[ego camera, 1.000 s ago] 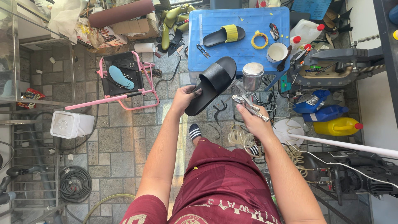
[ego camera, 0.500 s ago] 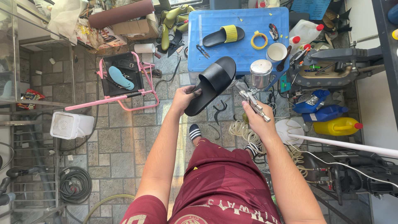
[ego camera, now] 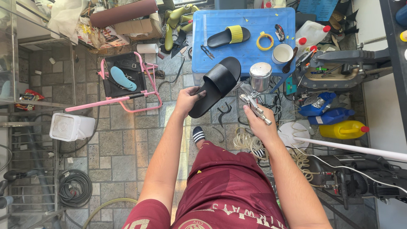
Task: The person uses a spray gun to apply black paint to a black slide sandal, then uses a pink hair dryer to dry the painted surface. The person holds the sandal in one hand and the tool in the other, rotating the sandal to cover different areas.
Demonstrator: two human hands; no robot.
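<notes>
The person's left hand [ego camera: 188, 98] grips a black slide sandal [ego camera: 215, 86] by its heel end, holding it tilted in the air just in front of the near edge of the blue table [ego camera: 246, 46]. To its right, the right hand [ego camera: 257, 120] is clenched round the handle of a metal spray gun [ego camera: 257, 91] with a steel cup on top, its nozzle end close beside the sandal.

To spray well, the sandal would best stay steady and angled toward the nozzle, with the gun kept a little apart from it and the gripping fingers clear of the surface being coated.

Counted: two slide sandals, the black one in hand and one with a yellow strap [ego camera: 229, 35] near the table's far edge; one yellow tape ring [ego camera: 265, 41]; one white cup [ego camera: 282, 53] by the right edge; one blue insole [ego camera: 123, 78] on the pink stool [ego camera: 127, 99].
</notes>
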